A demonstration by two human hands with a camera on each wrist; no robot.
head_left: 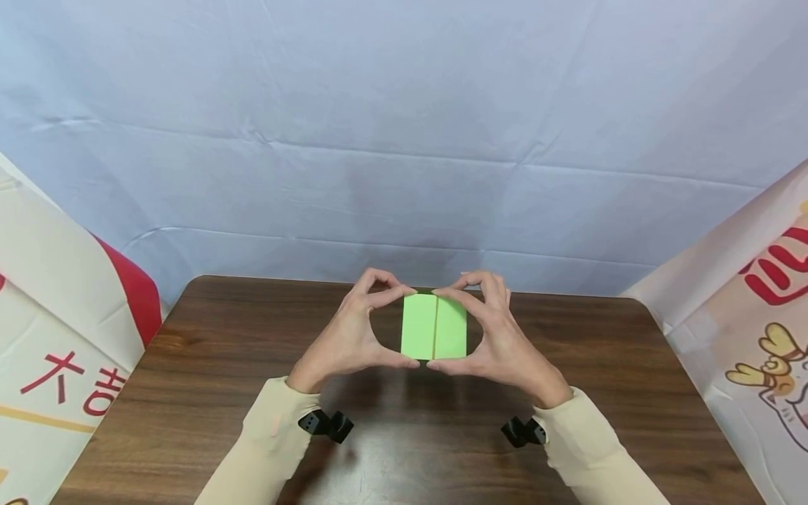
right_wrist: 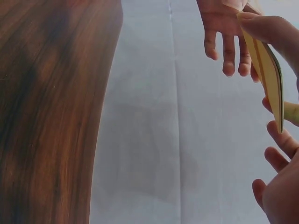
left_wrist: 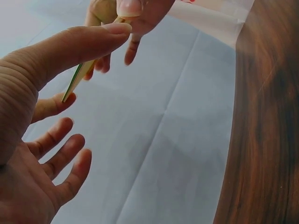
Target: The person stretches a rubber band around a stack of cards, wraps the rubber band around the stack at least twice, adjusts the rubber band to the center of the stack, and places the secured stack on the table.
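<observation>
Held up above the table is a thin light green pad of paper (head_left: 418,326), with a narrow tan band, like a rubber band, running down its middle. My left hand (head_left: 355,333) pinches it between thumb and index finger at its lower and upper edges, left of the band. On the other side of the band, my right hand (head_left: 505,335) pinches the same two edges. Seen nearly edge-on in the right wrist view, the pad (right_wrist: 267,70) is slightly bent and shows layers. The other fingers of both hands are spread away from it.
Beneath the hands lies a dark brown wooden table (head_left: 221,365) with rounded far corners. A pale blue cloth (head_left: 404,175) hangs behind it. Printed cloths stand at the left (head_left: 57,337) and right (head_left: 745,351). Small black devices sit at both sleeve cuffs.
</observation>
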